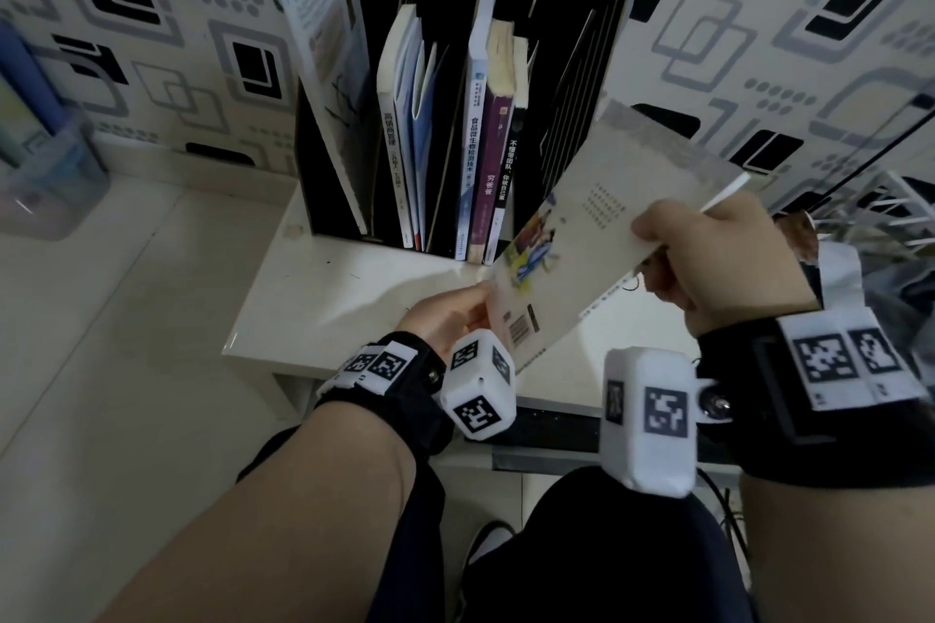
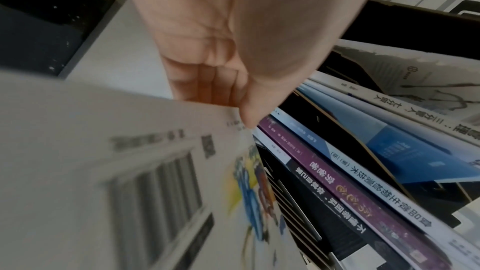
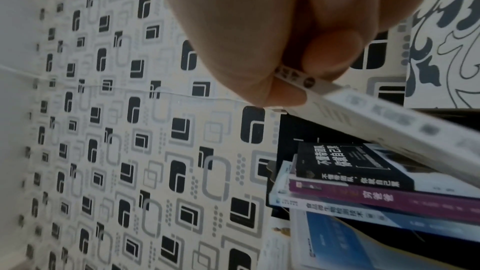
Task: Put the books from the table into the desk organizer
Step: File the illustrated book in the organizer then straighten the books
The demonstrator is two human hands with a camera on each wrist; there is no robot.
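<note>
I hold a pale paperback (image 1: 587,238) with its barcoded back cover up, tilted in the air in front of the black desk organizer (image 1: 571,81). My left hand (image 1: 450,314) pinches its near lower corner; in the left wrist view the thumb lies on that cover (image 2: 130,171). My right hand (image 1: 708,258) grips the book's spine edge (image 3: 363,114) between thumb and curled fingers. Several books stand in the organizer's slots, among them a purple one (image 1: 493,157) and a black one (image 3: 350,163). The rightmost slot behind the held book looks dark.
The organizer stands on a small white table (image 1: 324,299) against a patterned wall (image 1: 759,41). A clear plastic bin (image 1: 45,177) sits on the pale surface at far left. A white wire rack (image 1: 890,202) is at right. My legs are below the table edge.
</note>
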